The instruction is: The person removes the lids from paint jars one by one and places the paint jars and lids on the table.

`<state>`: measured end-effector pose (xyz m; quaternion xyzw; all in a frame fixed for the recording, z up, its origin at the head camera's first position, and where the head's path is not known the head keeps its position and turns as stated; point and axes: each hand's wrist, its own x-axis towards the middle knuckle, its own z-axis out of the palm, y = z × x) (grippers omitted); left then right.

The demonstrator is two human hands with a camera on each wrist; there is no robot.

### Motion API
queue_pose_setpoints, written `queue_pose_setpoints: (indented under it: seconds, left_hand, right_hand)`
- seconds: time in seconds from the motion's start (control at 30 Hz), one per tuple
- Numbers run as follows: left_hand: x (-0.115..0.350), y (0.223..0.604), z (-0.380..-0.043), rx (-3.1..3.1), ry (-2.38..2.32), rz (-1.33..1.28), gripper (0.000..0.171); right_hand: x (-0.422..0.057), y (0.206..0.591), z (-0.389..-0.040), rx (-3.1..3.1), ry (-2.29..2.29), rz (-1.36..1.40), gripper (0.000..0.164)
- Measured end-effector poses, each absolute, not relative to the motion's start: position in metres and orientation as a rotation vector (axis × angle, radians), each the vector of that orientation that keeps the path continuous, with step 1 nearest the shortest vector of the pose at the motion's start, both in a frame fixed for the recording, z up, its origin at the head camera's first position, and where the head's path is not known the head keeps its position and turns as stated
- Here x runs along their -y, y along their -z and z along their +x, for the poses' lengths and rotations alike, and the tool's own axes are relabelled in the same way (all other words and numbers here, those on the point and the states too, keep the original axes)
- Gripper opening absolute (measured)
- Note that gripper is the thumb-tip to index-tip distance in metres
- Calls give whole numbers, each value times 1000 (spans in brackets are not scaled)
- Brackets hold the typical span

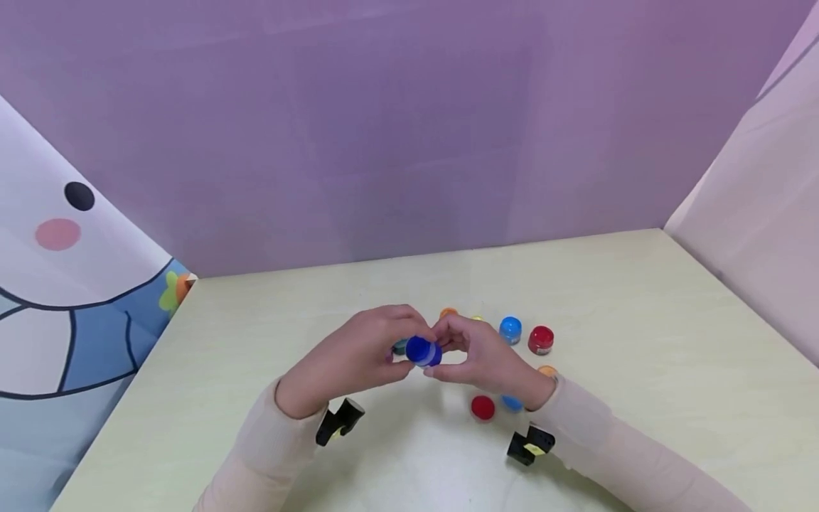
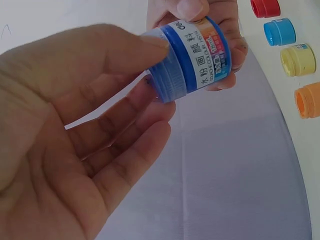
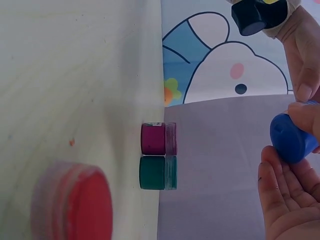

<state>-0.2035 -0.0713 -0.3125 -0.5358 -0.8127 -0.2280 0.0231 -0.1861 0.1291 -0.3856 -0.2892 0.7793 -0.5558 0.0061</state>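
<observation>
A small blue gouache paint jar (image 2: 202, 55), with a white printed label, is held between both hands above the table. My left hand (image 1: 367, 352) pinches its translucent ridged lid (image 2: 167, 70) between thumb and fingertips; the other fingers are bent beneath it in the left wrist view. From the opposite end, my right hand (image 1: 486, 355) grips the jar's body by thumb and fingers. In the right wrist view the smooth blue base (image 3: 287, 137) faces the camera. The lid sits against the jar. Behind the left hand, a teal jar (image 1: 399, 347) is partly hidden.
Beyond the right hand stand a blue jar (image 1: 510, 331) and a red jar (image 1: 540, 340). Yellow (image 2: 298, 60) and orange (image 2: 309, 100) jars line up beside them. A red round piece (image 1: 483, 407) lies nearer. Purple (image 3: 153, 139) and green (image 3: 152, 173) lidded jars stand side by side.
</observation>
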Motion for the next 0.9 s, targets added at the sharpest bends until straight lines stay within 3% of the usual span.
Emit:
queue_pose_setpoints:
  seconds: [0.53,0.9]
  left_hand:
    - [66,317,-202,2595,675,-1421,20]
    - [61,322,-199,2633,577,-1204,22]
  right_hand:
    - [-132,396,-190,-2469,1767,-970,32]
    - [-126,366,-172,-2542,1714,-934,29]
